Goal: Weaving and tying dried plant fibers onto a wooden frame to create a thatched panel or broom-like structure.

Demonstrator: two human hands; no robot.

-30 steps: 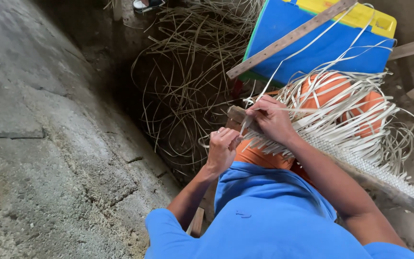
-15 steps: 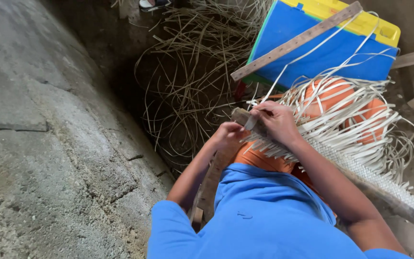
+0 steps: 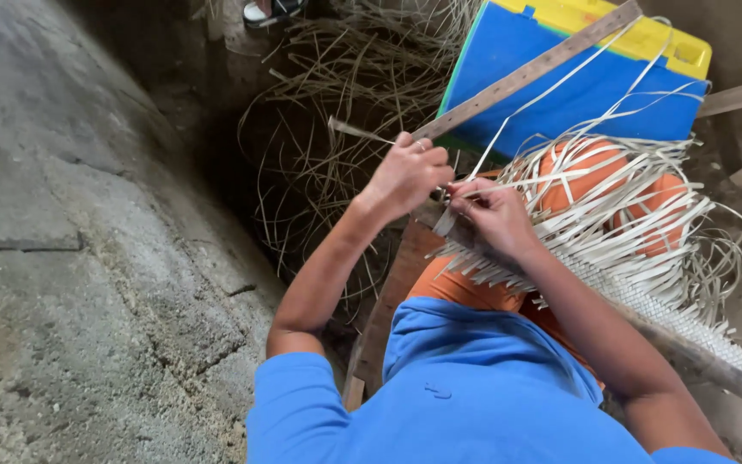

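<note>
My left hand (image 3: 405, 176) is raised and closed on a thin pale weaving strip (image 3: 349, 131) whose end sticks out to the left. Close beside it, my right hand (image 3: 493, 215) pinches the loose strip ends at the edge of a woven mat (image 3: 654, 305). The mat lies across my lap over orange shorts (image 3: 577, 167), along a wooden bar (image 3: 714, 365). Many unwoven pale strips (image 3: 620, 210) fan out from the mat's far side. My blue shirt (image 3: 474, 395) fills the bottom of the view.
A long wooden slat (image 3: 526, 73) leans across a blue and yellow box (image 3: 594, 86) ahead. A tangle of dry strips (image 3: 319, 172) covers the dark ground at centre. Rough concrete (image 3: 88, 241) lies to the left, and a sandal (image 3: 272, 10) at the top.
My left hand has risen from beside my lap up and away, drawing a strip with it. My right hand has stayed on the mat's edge.
</note>
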